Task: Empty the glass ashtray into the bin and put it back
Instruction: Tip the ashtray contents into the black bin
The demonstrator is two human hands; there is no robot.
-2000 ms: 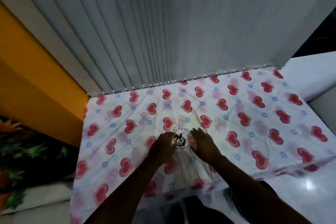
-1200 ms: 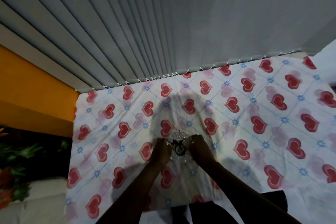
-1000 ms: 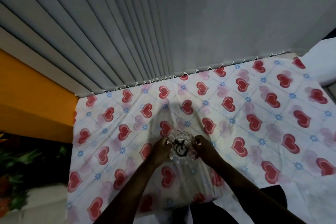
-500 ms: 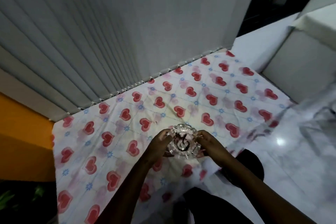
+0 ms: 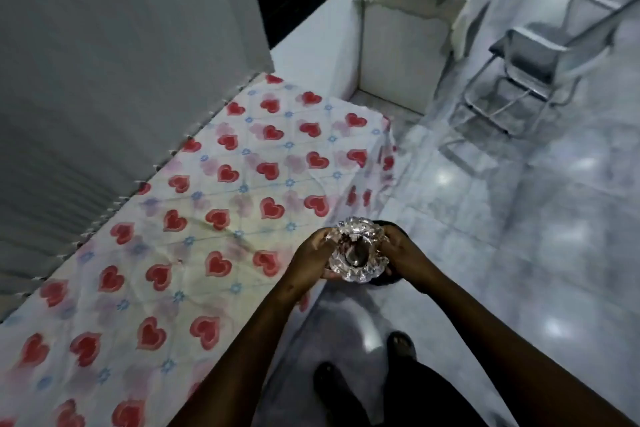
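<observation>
Cut glass, the ashtray [image 5: 357, 255] sits level between our left hand [image 5: 311, 255] and right hand [image 5: 401, 253], each grip clamped on its rim so nothing spills, just off the tabletop [image 5: 207, 218], over a dark bin [image 5: 388, 279].

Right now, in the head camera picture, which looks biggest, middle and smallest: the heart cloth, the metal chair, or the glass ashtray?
1. Heart cloth: fills most of the left side.
2. Chair: looks mid-sized, but it stands farther away, so it looks smaller than it is.
3. Ashtray: smallest, even though it is closest, held between the left hand and right hand.
</observation>
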